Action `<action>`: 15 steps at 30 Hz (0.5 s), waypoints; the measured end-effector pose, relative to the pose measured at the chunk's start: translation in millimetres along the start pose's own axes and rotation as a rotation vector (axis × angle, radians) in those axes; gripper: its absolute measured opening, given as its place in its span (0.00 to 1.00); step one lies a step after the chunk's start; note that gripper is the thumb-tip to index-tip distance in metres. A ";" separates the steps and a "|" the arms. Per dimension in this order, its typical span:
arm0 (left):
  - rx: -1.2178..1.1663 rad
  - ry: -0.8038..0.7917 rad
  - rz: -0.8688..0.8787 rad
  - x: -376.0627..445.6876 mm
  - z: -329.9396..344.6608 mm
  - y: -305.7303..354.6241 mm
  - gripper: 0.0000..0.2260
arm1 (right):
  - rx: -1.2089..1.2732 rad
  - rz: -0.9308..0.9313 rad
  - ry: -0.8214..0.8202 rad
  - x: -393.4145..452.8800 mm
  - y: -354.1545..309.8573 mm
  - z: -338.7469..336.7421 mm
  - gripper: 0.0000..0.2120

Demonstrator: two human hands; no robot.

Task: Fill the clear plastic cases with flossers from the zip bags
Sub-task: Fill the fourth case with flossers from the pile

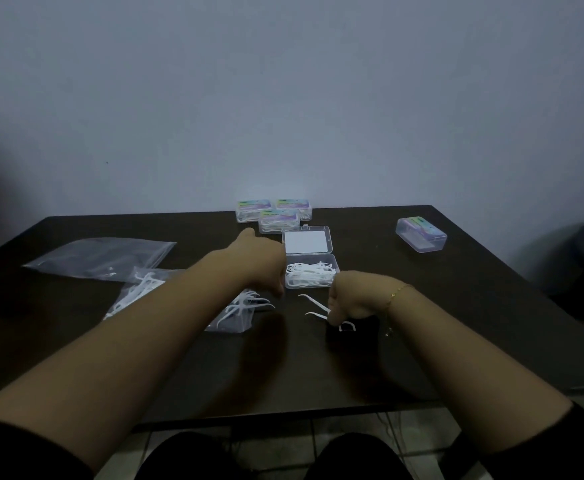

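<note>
Two thin white plastic flossers (pixel 321 311) are being pinched in the curled right hand (pixel 349 301) near the open, part-filled clear plastic case (pixel 311 274), and, loosely held, are risking being dropped on the dark table (pixel 456 292); the left hand (pixel 266 265), grip unreadable, is being held over the flosser-filled clear zip bag (pixel 238 311).

The left hand (pixel 262 261) was turned away, its fingers out of sight, and its forearm covered part of the zip bag (pixel 138 289) of flossers. The right hand (pixel 352 299) was curled over two flossers (pixel 314 306), hiding their handles. Labels on the closed cases (pixel 273 213) were too small to read.
</note>
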State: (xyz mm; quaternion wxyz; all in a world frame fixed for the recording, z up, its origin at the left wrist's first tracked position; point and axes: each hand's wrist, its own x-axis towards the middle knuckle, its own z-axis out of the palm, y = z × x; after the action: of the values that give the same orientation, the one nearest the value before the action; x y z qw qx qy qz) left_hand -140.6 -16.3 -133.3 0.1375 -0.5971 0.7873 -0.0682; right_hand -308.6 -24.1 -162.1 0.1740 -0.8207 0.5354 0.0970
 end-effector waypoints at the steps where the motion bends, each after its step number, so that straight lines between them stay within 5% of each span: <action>1: -0.004 0.010 -0.003 -0.2 0.5 0.0 0.12 | 0.007 -0.009 0.001 -1.0 0.9 -1.2 0.16; 7: 0.002 0.119 -0.034 2.3 -0.7 -6.6 0.11 | 0.179 -0.045 0.138 3.5 7.4 -25.3 0.04; 11: -0.035 0.138 -0.077 7.3 1.7 -8.1 0.13 | 0.288 -0.081 0.332 18.6 3.3 -40.3 0.04; 15: -0.140 0.098 -0.124 16.6 12.0 -9.6 0.14 | 0.231 -0.114 0.349 35.9 -2.3 -37.1 0.06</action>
State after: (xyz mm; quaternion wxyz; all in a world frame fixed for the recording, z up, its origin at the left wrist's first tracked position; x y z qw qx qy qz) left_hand -132.4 -34.2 -144.3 0.0524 -0.6489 0.7574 -0.0506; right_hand -292.9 -68.2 -139.9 0.1770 -0.8285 0.5179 -0.1185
